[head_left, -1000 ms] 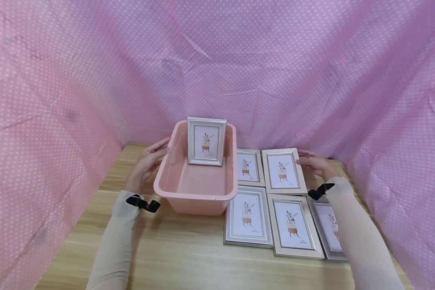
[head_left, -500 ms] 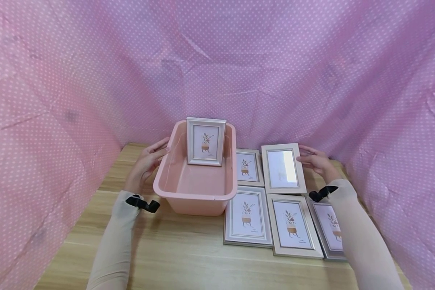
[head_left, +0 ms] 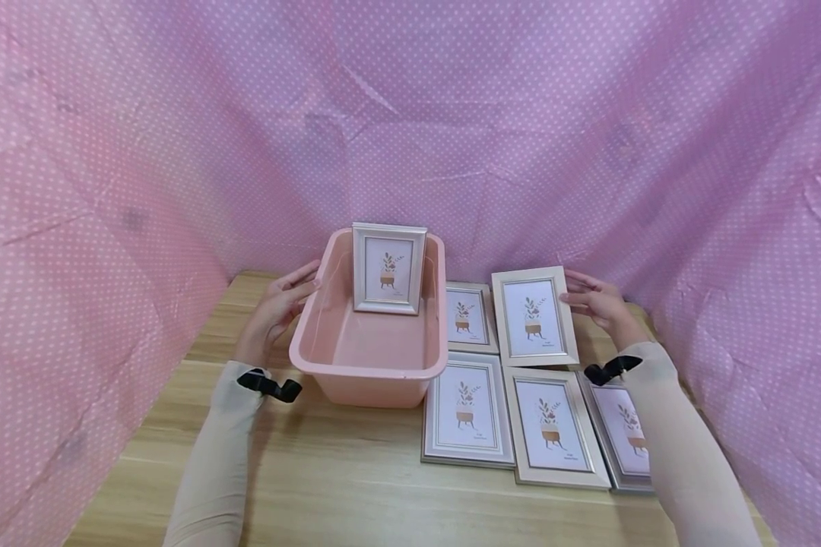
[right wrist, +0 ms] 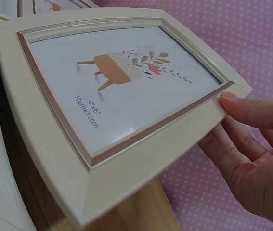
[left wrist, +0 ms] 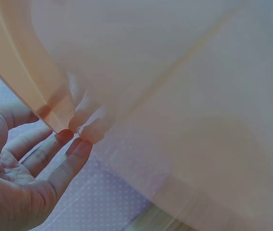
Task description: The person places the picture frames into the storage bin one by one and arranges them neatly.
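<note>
My right hand [head_left: 598, 304] pinches the right edge of a cream picture frame [head_left: 534, 317]. In the right wrist view, the thumb lies on top of its corner and the fingers [right wrist: 223, 144] are beneath. This frame is tilted, with its far edge raised. A pink plastic basin [head_left: 369, 372] stands to the left, and my left hand [head_left: 277, 308] touches its left side. In the left wrist view, fairly straight fingertips [left wrist: 81, 147] meet the basin wall under the rim. A silver-white picture frame [head_left: 359, 266] leans inside against the basin's far end.
More frames lie face up right of the basin: a cream one [head_left: 489, 315] partly hidden behind it, a silver one [head_left: 431, 425], another cream one [head_left: 564, 479], and a grey one [head_left: 605, 433] partly under my right sleeve. Pink dotted cloth [head_left: 410, 137] surrounds the wooden table [head_left: 356, 479].
The cream frame's far edge has risen as my right hand moved slightly up and away with it. A glare crossed its glass and is gone. My left hand and the basin have barely moved.
</note>
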Demonstrator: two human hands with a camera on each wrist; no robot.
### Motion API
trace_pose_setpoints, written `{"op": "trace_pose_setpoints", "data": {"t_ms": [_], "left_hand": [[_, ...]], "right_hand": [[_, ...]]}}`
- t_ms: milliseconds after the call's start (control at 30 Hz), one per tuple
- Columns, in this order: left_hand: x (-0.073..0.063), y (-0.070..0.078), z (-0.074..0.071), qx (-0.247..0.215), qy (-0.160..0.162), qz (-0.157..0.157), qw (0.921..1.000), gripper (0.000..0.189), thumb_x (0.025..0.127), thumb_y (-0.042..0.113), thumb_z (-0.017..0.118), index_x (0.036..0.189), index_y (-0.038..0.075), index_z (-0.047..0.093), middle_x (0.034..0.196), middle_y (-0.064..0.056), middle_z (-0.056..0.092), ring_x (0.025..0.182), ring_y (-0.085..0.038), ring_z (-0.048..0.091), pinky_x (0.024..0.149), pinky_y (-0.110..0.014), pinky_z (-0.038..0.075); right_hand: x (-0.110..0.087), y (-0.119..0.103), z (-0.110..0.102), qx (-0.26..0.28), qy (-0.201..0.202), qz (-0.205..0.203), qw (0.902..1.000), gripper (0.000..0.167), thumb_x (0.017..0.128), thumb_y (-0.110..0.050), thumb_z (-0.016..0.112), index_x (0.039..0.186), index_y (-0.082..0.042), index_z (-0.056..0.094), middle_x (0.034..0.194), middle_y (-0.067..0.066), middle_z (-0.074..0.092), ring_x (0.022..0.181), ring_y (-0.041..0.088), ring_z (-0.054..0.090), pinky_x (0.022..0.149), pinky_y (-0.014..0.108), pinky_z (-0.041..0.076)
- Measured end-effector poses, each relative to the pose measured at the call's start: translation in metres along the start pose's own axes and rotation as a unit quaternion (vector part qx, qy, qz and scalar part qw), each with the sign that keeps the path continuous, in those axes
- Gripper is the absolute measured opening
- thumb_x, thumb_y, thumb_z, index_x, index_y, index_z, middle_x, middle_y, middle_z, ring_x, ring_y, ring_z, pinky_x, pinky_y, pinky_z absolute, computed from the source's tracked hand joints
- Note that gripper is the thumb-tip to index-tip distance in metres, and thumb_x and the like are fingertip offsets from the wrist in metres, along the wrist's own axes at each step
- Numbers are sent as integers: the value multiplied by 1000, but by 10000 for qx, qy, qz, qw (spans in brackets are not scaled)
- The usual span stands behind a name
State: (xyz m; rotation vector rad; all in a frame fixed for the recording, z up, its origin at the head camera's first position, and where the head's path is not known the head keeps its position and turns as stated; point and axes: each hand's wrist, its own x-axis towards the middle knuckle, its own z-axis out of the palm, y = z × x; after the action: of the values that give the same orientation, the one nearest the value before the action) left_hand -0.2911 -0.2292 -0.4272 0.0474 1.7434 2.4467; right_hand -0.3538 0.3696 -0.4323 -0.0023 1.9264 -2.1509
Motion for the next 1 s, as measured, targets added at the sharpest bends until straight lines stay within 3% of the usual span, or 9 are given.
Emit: {"op": "trace_pose_setpoints", "data": {"t_ms": [267,633,867,933,1000], "left_hand": [[0,0,0,0,-8,-34,10000,67,100,5,63,158,0,29,116,14,70,100,0,69,80,-16,61],[1,0,0,4,13,21,10000,66,100,6,65,157,0,32,118,11,71,101,-2,70,82,-17,61],[0,-2,0,369,-8,-44,9993,66,101,11,64,158,3,33,153,-7,52,106,1,67,83,-16,60],[0,-2,0,376,-22,-28,9993,66,101,11,64,158,3,32,151,-6,53,105,1,67,83,-16,60],[0,-1,0,231,-44,12,9997,66,101,9,63,158,1,31,139,-1,62,103,0,68,83,-17,61]], "right_hand": [[-2,-3,3,51,49,-320,9995,65,91,19,61,147,-13,55,102,-12,77,91,5,73,76,22,63],[-6,-12,9,194,-65,-595,9980,59,92,18,60,143,-11,59,102,-9,78,91,6,74,76,22,63],[-9,-18,11,571,-176,-732,9955,56,91,22,58,134,-13,66,103,-4,78,91,9,75,76,24,64],[-9,-21,11,638,-201,-787,9947,55,92,23,56,130,-14,69,103,-3,78,91,10,75,76,24,64],[-9,-24,13,683,-222,-845,9938,53,92,24,54,125,-15,71,103,-1,78,91,11,75,77,25,64]]}}
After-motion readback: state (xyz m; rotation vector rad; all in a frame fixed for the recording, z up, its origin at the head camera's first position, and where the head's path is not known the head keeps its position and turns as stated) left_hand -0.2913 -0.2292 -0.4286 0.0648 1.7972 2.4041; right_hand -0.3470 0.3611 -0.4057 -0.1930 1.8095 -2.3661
